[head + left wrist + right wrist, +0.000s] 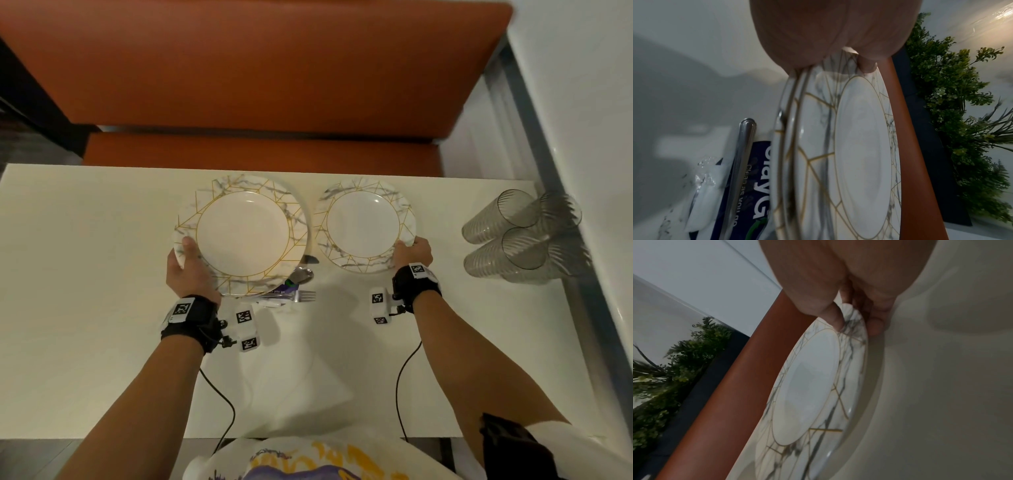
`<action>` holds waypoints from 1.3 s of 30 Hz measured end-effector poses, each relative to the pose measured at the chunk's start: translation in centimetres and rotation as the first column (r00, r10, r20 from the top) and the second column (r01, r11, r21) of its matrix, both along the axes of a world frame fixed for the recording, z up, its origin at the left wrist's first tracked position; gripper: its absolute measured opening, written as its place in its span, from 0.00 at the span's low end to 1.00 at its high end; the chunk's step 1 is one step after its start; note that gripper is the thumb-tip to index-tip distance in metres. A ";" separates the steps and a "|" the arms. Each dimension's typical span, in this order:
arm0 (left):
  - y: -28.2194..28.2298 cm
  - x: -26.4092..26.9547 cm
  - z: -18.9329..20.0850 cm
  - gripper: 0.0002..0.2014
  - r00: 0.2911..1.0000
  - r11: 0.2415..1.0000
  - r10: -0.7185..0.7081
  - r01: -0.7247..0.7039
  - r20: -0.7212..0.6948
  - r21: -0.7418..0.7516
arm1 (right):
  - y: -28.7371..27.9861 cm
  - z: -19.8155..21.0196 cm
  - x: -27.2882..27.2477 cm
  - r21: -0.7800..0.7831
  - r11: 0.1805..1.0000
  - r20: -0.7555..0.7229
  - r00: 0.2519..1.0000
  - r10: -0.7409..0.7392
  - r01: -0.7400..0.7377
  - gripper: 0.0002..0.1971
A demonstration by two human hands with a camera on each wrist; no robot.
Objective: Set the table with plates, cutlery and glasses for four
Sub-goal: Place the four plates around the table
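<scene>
The left hand [186,270] grips a stack of plates [241,236] by its near-left rim, thumb on top and fingers underneath; the left wrist view shows at least two rims layered under the thumb, though the exact count is hard to read. The stack is raised off the white table [85,274] and looks tilted, its near edge lifted over the cutlery. The plates are round and glossy, with a plain white well, a thin gold ring and a marbled grey rim crossed by gold lines.

The right hand [412,253] pinches a single plate [364,224] of the same pattern at its near-right rim, thumb on the upper face and fingers curled below. This plate lies flat or nearly flat toward the table's far edge, right of centre, just beside the stack without touching it.

Under the stack's near edge lie a metal spoon [303,275], a fork [305,296] with its tines pointing toward the table's right edge, and a dark knife tip [310,259]. The left wrist view shows a long steel handle [742,162] lying on a dark blue packet [758,186] with white lettering and clear wrapping.

Four clear ribbed plastic glasses [520,233] stand clustered at the table's far-right corner, against the wall. Beyond the far edge runs an orange upholstered bench [257,68].
</scene>
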State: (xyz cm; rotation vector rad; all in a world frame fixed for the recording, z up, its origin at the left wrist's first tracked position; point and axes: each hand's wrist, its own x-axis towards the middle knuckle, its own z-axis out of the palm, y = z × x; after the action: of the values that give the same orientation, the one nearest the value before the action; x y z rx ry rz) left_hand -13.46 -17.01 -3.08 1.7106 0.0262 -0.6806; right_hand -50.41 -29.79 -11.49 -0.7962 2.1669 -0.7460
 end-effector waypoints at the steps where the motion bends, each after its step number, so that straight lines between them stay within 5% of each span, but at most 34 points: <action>1: 0.0 0.0 -0.1 0.33 1.000 1.000 0.000 0.000 -0.002 0.001 | -0.1 0.1 -0.1 0.004 1.000 0.006 1.000 -0.010 0.010 0.18; 10: 0.6 -0.6 0.0 0.31 0.998 1.000 -0.015 0.016 -0.053 0.009 | -1.4 0.2 -0.5 0.081 0.995 -0.007 0.998 0.059 -0.058 0.07; 15: 0.9 -0.9 -0.1 0.30 0.997 1.000 -0.017 0.016 -0.069 -0.016 | -2.1 -0.1 -0.8 0.147 0.989 -0.012 0.999 0.032 -0.030 0.22; 18: 1.2 -1.9 0.9 0.20 0.997 0.999 -0.052 0.052 -0.063 -0.006 | -0.7 3.1 0.8 0.095 0.995 -0.206 0.978 0.028 -0.009 0.26; 20: 1.5 -2.5 1.8 0.03 0.991 0.996 -0.088 0.091 -0.102 0.026 | 0.1 4.9 2.0 -0.012 0.997 -0.275 0.959 0.068 -0.074 0.25; 23: 1.8 -2.9 2.0 0.09 0.975 0.986 -0.153 0.161 -0.160 0.041 | 1.5 7.1 5.1 -0.187 0.918 -0.108 0.936 0.335 -0.350 0.17; 26: 2.5 -3.4 1.9 0.07 0.948 0.977 -0.203 0.214 -0.244 0.021 | 2.8 8.6 8.9 -0.164 0.733 -0.025 0.745 0.666 -0.660 0.27; 29: 3.6 -3.7 1.2 0.18 0.918 0.951 -0.282 0.305 -0.278 0.043 | 3.5 9.6 11.0 -0.079 0.603 -0.072 0.608 0.791 -0.794 0.35; 36: 6.3 -2.9 1.2 0.51 0.903 0.935 -0.302 0.343 -0.306 0.091 | 6.8 10.6 10.3 -0.088 0.700 -0.051 0.705 0.708 -0.709 0.34; 39: 7.8 -2.7 1.2 0.44 0.921 0.941 -0.301 0.329 -0.248 0.081 | 9.1 10.8 9.3 -0.111 0.746 -0.043 0.754 0.656 -0.656 0.32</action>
State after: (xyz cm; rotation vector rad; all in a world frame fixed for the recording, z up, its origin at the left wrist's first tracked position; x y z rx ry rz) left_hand -16.14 -9.23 -1.86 1.7603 -0.0475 -1.1393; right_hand -41.10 -20.67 -0.64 -1.5166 1.6548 -0.4936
